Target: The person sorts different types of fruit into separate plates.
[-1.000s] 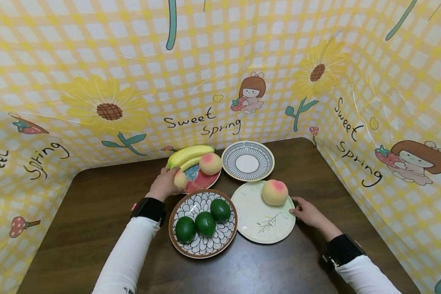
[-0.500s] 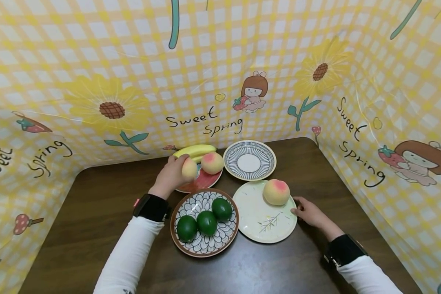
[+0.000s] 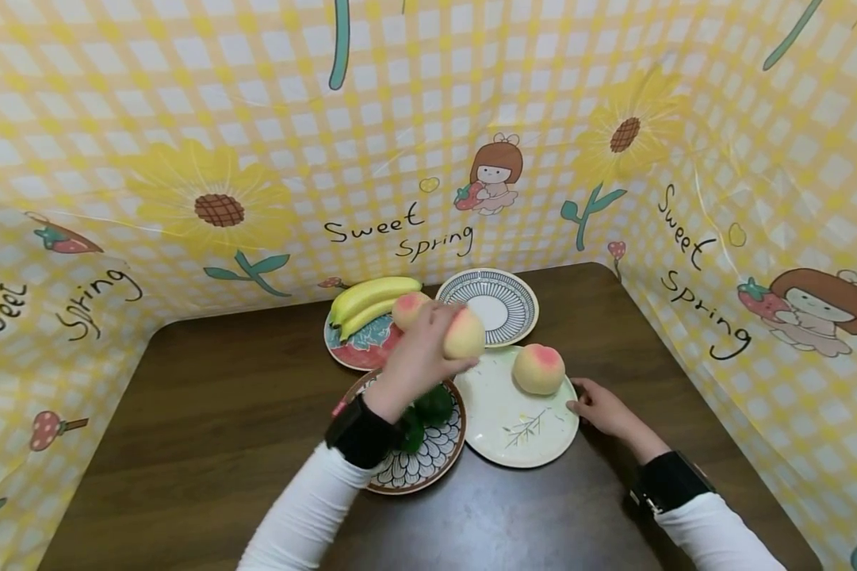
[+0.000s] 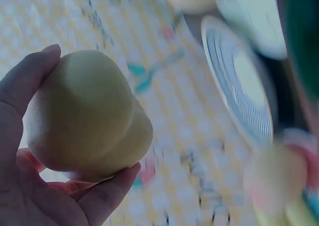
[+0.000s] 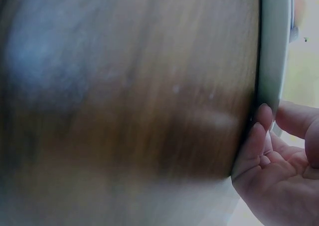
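My left hand (image 3: 415, 357) grips a pinkish-yellow peach (image 3: 465, 335) in the air over the inner edges of the plates. In the left wrist view, thumb and fingers curve round that peach (image 4: 84, 113). A second peach (image 3: 539, 369) sits on the pale green plate (image 3: 481, 424). At this plate's right rim my right hand (image 3: 605, 408) pinches the edge; the right wrist view has the thumb on one side of the rim (image 5: 273, 51) and fingertips on the other. Under the left forearm, a brown-rimmed plate (image 3: 417, 473) bears green round fruits (image 3: 435, 406), partly hidden.
At the back left, a red and blue plate (image 3: 350, 357) bears yellow bananas (image 3: 374, 301) and another peach (image 3: 408, 309), partly covered by the left hand. A striped plate (image 3: 521, 309) stands at the back. A checked yellow cloth (image 3: 271, 119) walls in the wooden table (image 3: 207, 412).
My left hand has lifted the peach off the red and blue plate and carried it right, toward the pale green plate. The right hand has stayed at the rim.
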A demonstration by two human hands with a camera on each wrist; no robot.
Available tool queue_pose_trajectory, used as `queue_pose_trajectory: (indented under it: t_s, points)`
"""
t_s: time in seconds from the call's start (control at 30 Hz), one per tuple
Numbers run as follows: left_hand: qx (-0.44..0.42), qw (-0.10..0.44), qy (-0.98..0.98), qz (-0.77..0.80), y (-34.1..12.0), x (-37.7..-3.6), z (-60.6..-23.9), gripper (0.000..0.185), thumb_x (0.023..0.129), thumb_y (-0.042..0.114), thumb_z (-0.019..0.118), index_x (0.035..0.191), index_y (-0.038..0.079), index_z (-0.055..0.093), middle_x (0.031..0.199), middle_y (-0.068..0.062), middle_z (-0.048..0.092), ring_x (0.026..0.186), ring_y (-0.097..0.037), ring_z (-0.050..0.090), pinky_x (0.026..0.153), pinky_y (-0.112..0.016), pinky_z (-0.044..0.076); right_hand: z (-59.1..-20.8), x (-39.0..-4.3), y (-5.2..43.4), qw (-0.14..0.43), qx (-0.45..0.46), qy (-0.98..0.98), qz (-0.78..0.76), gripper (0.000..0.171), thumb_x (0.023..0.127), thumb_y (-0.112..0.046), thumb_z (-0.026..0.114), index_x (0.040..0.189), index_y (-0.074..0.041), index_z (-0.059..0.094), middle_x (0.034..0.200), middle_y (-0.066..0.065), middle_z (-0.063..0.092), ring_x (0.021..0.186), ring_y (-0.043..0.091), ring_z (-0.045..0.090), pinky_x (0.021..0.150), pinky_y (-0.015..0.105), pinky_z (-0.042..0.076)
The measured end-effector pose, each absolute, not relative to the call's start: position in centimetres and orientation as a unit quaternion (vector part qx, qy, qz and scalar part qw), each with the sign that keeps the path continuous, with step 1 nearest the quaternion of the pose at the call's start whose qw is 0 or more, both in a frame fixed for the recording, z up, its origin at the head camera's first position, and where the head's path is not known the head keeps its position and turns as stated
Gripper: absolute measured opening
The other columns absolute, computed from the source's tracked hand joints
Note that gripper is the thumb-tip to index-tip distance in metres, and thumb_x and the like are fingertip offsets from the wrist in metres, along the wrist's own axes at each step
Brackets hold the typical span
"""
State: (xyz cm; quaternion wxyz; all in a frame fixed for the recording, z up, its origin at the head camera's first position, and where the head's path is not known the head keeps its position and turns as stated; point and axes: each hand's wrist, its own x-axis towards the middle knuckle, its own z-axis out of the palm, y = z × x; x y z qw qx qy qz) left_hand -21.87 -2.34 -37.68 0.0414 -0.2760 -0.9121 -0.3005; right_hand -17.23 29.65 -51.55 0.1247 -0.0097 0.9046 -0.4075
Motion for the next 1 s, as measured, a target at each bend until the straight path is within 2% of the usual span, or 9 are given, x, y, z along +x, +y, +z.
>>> queue_pose_trajectory:
  t_s: [0.2, 0.3, 0.43, 0.63, 0.83, 1.0]
  points:
    - [-0.326, 0.001, -0.9, -0.291, 2.2, -19.0, -40.1, 0.081, 0.08, 0.034, 0.088, 0.149, 0.015, 0.05, 0.14, -0.02, 0.053, 0.117, -0.034, 0.063, 0.094, -0.048, 0.057, -51.7, -17.0, 29.6, 0.121, -0.009, 0.9, -0.418, 0.054, 0.1, -0.007, 0.06, 0.141, 0.021, 0.039, 0.08, 0.01, 0.057, 0.068, 0.017, 0.053, 0.06, 0.029, 0.045]
    - [-0.338, -0.014, -0.901, -0.273, 4.0, -17.8, -41.1, 0.081, 0.08, 0.037, 0.088, 0.148, 0.017, 0.049, 0.141, -0.018, 0.053, 0.116, -0.031, 0.064, 0.091, -0.041, 0.058, -51.9, -16.9, 29.6, 0.116, -0.013, 0.899, -0.421, 0.053, 0.099, -0.007, 0.06, 0.139, 0.021, 0.04, 0.079, 0.01, 0.056, 0.067, 0.016, 0.052, 0.061, 0.029, 0.045]
    - [-0.339, -0.025, -0.907, -0.25, 6.0, -16.6, -42.4, 0.081, 0.079, 0.04, 0.088, 0.148, 0.02, 0.049, 0.138, -0.014, 0.054, 0.109, -0.027, 0.065, 0.08, -0.033, 0.058, -51.9, -16.9, 29.9, 0.108, -0.028, 0.899, -0.423, 0.051, 0.098, -0.005, 0.059, 0.138, 0.021, 0.042, 0.077, 0.008, 0.055, 0.065, 0.016, 0.05, 0.059, 0.027, 0.043]
    - [-0.327, -0.014, -0.916, -0.232, 8.0, -15.6, -45.2, 0.079, 0.076, 0.041, 0.089, 0.143, 0.02, 0.053, 0.128, -0.012, 0.057, 0.097, -0.024, 0.065, 0.067, -0.03, 0.055, -51.9, -17.1, 30.2, 0.105, -0.034, 0.903, -0.414, 0.049, 0.099, -0.005, 0.057, 0.139, 0.019, 0.044, 0.076, 0.006, 0.053, 0.064, 0.014, 0.047, 0.058, 0.026, 0.041]
    - [-0.302, -0.005, -0.927, -0.22, 8.9, -15.2, -47.4, 0.074, 0.072, 0.041, 0.091, 0.134, 0.018, 0.058, 0.125, -0.013, 0.06, 0.093, -0.027, 0.068, 0.065, -0.032, 0.055, -52.0, -17.3, 30.1, 0.093, -0.047, 0.903, -0.416, 0.049, 0.098, -0.008, 0.061, 0.136, 0.019, 0.045, 0.078, 0.008, 0.055, 0.065, 0.013, 0.047, 0.06, 0.025, 0.041]
    - [-0.292, 0.005, -0.931, -0.22, 9.4, -15.5, -48.4, 0.073, 0.071, 0.04, 0.091, 0.133, 0.018, 0.059, 0.125, -0.013, 0.06, 0.092, -0.028, 0.069, 0.065, -0.033, 0.055, -52.1, -17.4, 30.1, 0.085, -0.048, 0.902, -0.42, 0.049, 0.097, -0.007, 0.061, 0.135, 0.02, 0.045, 0.077, 0.007, 0.054, 0.064, 0.011, 0.046, 0.059, 0.024, 0.041]
